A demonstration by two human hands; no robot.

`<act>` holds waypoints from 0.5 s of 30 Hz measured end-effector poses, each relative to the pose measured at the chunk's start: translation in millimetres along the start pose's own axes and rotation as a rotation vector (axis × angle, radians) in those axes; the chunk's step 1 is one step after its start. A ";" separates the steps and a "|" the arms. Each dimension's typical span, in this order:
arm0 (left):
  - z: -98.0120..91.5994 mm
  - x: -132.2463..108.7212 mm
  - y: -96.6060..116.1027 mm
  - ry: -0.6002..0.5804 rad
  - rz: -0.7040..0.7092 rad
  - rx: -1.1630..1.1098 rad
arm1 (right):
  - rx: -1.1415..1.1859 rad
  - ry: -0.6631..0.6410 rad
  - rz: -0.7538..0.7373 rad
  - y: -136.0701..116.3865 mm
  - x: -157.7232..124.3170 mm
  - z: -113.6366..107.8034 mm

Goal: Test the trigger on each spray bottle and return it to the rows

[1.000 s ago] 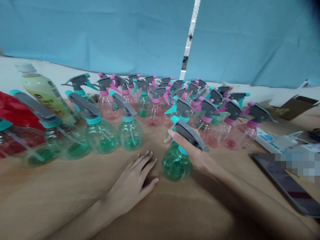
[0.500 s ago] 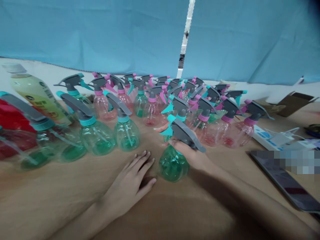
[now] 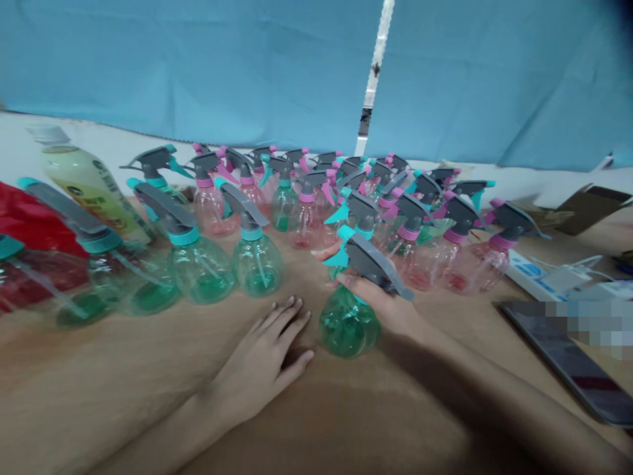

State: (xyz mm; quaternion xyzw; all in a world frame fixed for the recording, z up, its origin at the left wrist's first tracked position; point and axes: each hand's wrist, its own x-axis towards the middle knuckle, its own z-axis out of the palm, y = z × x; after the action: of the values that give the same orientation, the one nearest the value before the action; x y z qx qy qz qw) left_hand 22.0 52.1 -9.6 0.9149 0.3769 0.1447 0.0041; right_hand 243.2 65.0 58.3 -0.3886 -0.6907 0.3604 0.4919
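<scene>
My right hand (image 3: 372, 297) is wrapped around the neck and grey sprayer head (image 3: 373, 267) of a clear green-tinted plastic spray bottle (image 3: 347, 326), whose base stays low near the table. Its teal trigger (image 3: 337, 258) sticks out to the left of my fingers. My left hand (image 3: 262, 361) lies flat on the table with its fingers spread, touching nothing else, just left of that bottle. Several green-tinted spray bottles (image 3: 200, 269) stand to the left, and many pink-tinted ones (image 3: 475, 267) crowd behind my right hand.
A bottle of yellowish liquid (image 3: 91, 188) and a red bag (image 3: 34, 221) lie at the left. To the right are a power strip (image 3: 537, 277), a dark tablet (image 3: 558, 349) and a cardboard box (image 3: 588, 208). A blue cloth (image 3: 198, 66) hangs behind.
The sprayer head in my right hand has turned, and its teal trigger now shows at the left of my fingers. My left hand has stayed in place.
</scene>
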 end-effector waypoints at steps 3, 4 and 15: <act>-0.2 -0.3 0.1 -0.005 0.006 -0.001 | 0.037 0.007 -0.016 -0.7 0.7 1.0; -0.3 -0.3 0.2 -0.009 0.006 0.002 | 0.056 0.014 -0.022 -1.0 0.9 1.5; -0.9 0.0 0.8 -0.014 0.004 0.000 | 0.071 0.089 0.050 -6.7 -3.1 5.9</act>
State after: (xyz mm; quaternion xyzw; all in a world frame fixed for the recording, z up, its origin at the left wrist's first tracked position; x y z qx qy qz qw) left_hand 22.3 51.4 -8.6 0.9167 0.3749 0.1384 0.0064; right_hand 237.0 58.6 61.4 -0.4036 -0.6451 0.3793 0.5264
